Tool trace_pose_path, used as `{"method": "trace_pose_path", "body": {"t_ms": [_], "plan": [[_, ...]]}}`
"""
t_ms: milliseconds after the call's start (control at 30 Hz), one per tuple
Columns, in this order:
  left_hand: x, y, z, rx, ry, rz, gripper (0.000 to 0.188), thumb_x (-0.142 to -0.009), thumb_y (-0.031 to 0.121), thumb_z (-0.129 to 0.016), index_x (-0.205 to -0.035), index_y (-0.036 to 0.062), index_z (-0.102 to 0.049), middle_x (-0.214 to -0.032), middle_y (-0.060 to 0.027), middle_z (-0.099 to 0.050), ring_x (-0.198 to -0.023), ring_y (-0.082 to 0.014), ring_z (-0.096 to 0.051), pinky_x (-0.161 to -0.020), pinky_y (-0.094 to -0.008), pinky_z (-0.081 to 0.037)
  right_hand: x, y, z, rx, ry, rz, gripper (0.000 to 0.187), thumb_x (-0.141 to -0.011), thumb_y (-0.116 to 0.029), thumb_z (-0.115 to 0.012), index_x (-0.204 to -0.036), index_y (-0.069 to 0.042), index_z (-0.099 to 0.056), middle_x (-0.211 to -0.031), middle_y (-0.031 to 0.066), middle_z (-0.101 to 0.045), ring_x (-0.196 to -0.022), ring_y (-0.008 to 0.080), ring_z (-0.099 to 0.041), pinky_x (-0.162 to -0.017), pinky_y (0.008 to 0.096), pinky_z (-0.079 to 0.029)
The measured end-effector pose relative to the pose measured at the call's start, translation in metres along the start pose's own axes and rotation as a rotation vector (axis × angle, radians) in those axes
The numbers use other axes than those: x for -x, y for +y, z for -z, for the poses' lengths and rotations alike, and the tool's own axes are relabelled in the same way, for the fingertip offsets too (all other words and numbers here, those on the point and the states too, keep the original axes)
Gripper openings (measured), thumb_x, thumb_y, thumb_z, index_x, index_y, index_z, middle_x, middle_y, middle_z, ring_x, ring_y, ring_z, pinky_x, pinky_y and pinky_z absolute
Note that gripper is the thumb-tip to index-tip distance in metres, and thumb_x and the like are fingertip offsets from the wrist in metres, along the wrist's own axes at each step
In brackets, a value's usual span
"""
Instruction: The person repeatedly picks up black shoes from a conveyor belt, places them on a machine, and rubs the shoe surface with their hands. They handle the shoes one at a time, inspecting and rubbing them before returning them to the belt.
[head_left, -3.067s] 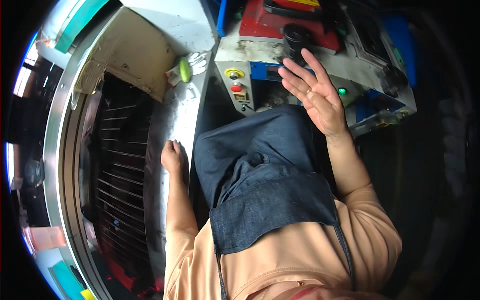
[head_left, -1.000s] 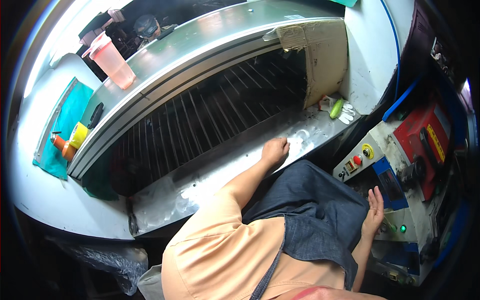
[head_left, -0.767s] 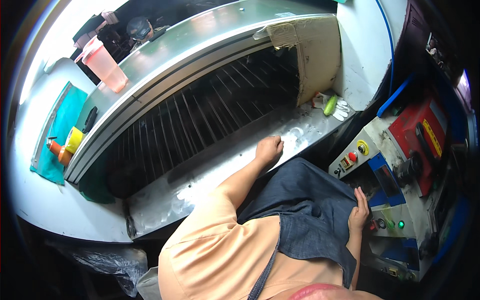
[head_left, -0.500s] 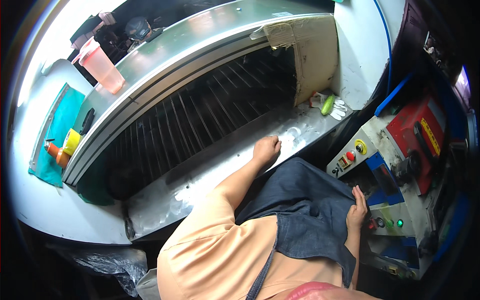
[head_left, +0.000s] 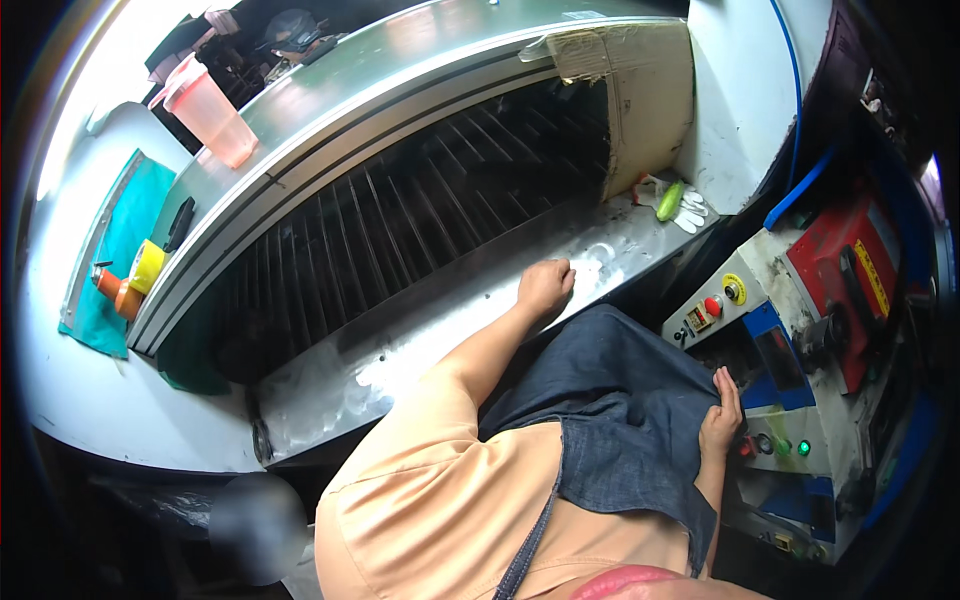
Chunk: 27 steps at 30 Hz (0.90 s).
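Observation:
My left hand (head_left: pixel 545 287) rests on the shiny metal ledge (head_left: pixel 325 402), its fingers curled into a fist with nothing visible in them. My right hand (head_left: pixel 722 415) lies against the side of my dark denim apron (head_left: pixel 640 365), fingers stretched out and together, close to a panel with a lit green button (head_left: pixel 803 447). Beyond the ledge is a dark opening with slats or rods (head_left: pixel 400 220). On the ledge's far right end a green cucumber-like vegetable (head_left: pixel 670 200) lies on white gloves (head_left: pixel 691 213).
A pink translucent pitcher (head_left: pixel 215 115) stands on the green surface above the opening. Tape rolls (head_left: pixel 148 268) sit at the left by a teal pouch (head_left: pixel 115 255). At right are a red button (head_left: pixel 713 306) and a red machine box (head_left: pixel 840 270). A person in a cap (head_left: pixel 292 33) is behind.
The whole view has shifted slightly; both hands keep their poses on the ledge and beside the apron. A blurred round shape now appears at the lower left.

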<state>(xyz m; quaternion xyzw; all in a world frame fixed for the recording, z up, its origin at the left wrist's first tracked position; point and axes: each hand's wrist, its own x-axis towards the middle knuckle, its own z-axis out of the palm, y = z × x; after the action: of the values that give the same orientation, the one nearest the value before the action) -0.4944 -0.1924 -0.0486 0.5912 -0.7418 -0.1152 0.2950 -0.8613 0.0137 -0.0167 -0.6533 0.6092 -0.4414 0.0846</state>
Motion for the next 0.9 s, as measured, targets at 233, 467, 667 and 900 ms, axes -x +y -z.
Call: {"method": "trace_pose_path", "body": {"t_ms": [233,467,667,900], "plan": [[-0.001,-0.001,0.001,-0.01,-0.014,-0.005,0.024,-0.09,0.027,-0.058,-0.084,0.0045,-0.063,-0.084,-0.0172,-0.068,-0.084,-0.039,-0.064,-0.077,-0.0506,-0.05,0.001,0.006,-0.003,0.023,0.018,0.001,0.068,-0.066,0.017,-0.034,-0.127,0.003,-0.061,-0.131,0.0198,-0.061,-0.118,0.0337,-0.063,-0.103,0.0408,-0.051],[0.0,-0.003,0.003,0.016,-0.012,0.001,0.026,-0.091,0.028,-0.059,-0.084,0.0042,-0.064,-0.084,-0.0177,-0.067,-0.084,-0.0389,-0.064,-0.077,-0.051,-0.05,-0.003,0.004,-0.005,0.031,-0.024,-0.009,0.067,-0.068,0.015,-0.034,-0.128,0.003,-0.061,-0.132,0.0194,-0.06,-0.118,0.0335,-0.063,-0.103,0.0404,-0.051],[0.0,-0.002,0.005,0.046,-0.012,0.007,0.026,-0.091,0.029,-0.059,-0.083,0.0047,-0.064,-0.082,-0.0179,-0.067,-0.084,-0.0396,-0.064,-0.075,-0.051,-0.049,-0.006,0.004,-0.009,0.043,-0.079,-0.023,0.068,-0.068,0.015,-0.034,-0.13,0.003,-0.059,-0.133,0.0193,-0.06,-0.119,0.0329,-0.063,-0.104,0.0402,-0.049],[0.0,-0.005,0.003,0.094,-0.008,0.018,0.028,-0.091,0.03,-0.059,-0.079,0.005,-0.063,-0.081,-0.0185,-0.066,-0.083,-0.04,-0.063,-0.075,-0.0511,-0.048,-0.007,0.013,-0.012,0.04,-0.085,0.009,0.067,-0.068,0.015,-0.035,-0.13,0.004,-0.059,-0.133,0.0202,-0.06,-0.118,0.0325,-0.063,-0.105,0.0387,-0.049]]}}
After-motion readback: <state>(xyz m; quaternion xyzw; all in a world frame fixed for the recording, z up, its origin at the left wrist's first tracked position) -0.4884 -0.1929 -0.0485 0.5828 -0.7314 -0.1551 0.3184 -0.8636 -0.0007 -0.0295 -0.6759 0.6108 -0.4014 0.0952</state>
